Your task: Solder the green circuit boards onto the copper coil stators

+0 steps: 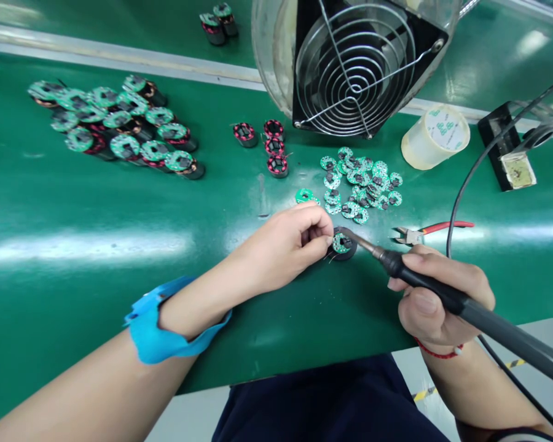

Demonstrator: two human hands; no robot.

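My right hand (pixel 442 294) is closed around the dark handle of a soldering iron (pixel 424 279). The iron's tip reaches a small round green circuit board (pixel 340 243), which sits on a round black base (pixel 348 253) with thin wires sticking out beside it. At the left edge of that board are the pinched fingers of my left hand (pixel 295 245); whatever they hold is too small to make out. A blue band (pixel 166 331) wraps my left wrist. Just beyond my left hand lies another green board (pixel 305 196).
Loose round circuit boards (pixel 359 181) lie in a pile ahead. Coil parts with pink windings (pixel 275 147) stand beside it, and board-topped motor parts (pixel 115 123) cluster at left. Around are a fan (pixel 354 80), a tape roll (pixel 435 138), cutters (pixel 424 233) and an iron stand (pixel 507 147).
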